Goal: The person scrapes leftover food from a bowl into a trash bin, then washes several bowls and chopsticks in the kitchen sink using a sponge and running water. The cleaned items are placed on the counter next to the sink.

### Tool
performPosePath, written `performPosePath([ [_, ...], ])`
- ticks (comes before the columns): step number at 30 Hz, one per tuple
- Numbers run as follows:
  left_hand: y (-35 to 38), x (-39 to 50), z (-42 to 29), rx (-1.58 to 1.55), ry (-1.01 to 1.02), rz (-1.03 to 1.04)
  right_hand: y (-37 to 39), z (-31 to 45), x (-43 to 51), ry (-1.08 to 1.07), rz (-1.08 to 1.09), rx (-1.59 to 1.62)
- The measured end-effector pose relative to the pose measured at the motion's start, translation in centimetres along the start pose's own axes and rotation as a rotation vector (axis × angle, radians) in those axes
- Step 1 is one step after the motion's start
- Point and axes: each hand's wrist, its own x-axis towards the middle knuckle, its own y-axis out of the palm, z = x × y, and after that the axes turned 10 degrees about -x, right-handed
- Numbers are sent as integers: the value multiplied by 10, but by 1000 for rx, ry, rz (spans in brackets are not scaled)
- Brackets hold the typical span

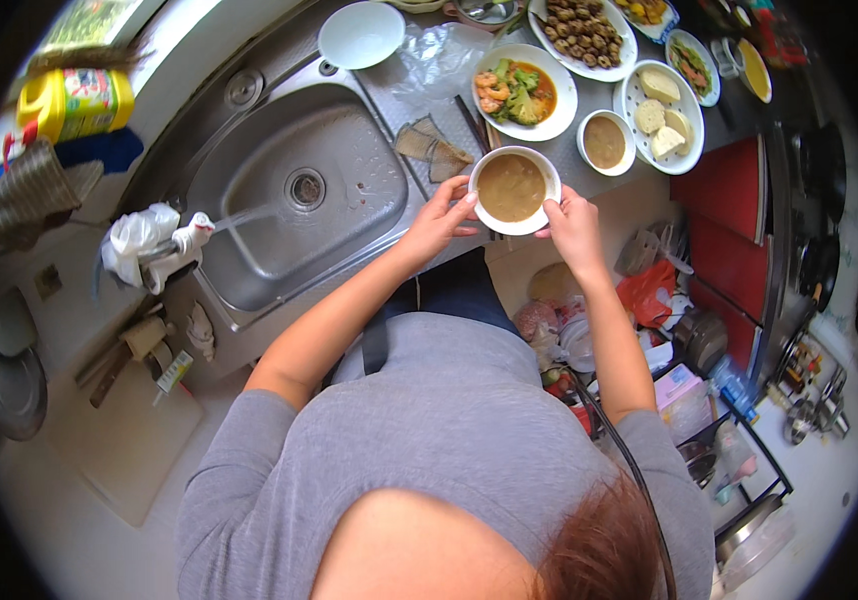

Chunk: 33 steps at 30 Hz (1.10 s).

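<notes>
A white bowl of brownish soup (pixel 511 189) is held level between both my hands at the counter's front edge. My left hand (pixel 444 214) grips its left side, thumb on the rim. My right hand (pixel 573 225) grips its lower right side. Just beyond lie a brown mesh cloth (pixel 432 148) and dark chopsticks (pixel 471 124), partly hidden. A plate of shrimp and broccoli (pixel 525 91) stands behind the bowl. To the right are a smaller bowl of similar soup (pixel 605 142) and a white perforated dish (pixel 688 154) with several pale bun pieces.
A steel sink (pixel 271 232) lies to the left, water running from its faucet (pixel 192 234). An empty white bowl (pixel 361 35) and a clear plastic bag (pixel 444 56) are behind it. Farther right stand a plate of round brown food (pixel 624 71), more dishes and red cabinet drawers (pixel 725 255).
</notes>
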Motion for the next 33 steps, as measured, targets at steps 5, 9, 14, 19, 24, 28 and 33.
performPosePath([
  [5,-1,-7,0,-174,72,-130,25,26,0,-58,153,15],
  [9,-33,-25,5,-376,121,-271,54,62,2,-173,229,-116],
  [14,-88,-58,10,-497,235,-426,112,99,6,-615,-77,-245],
  [19,-139,-90,24,-575,316,-542,222,127,-1,-961,99,-236],
  [24,-170,-115,28,-628,351,-693,323,124,6,-898,148,-141],
  [28,-194,-127,31,-580,330,-777,374,120,13,-791,171,-94],
  [33,-212,-132,22,-462,302,-868,424,108,33,-569,288,-30],
])
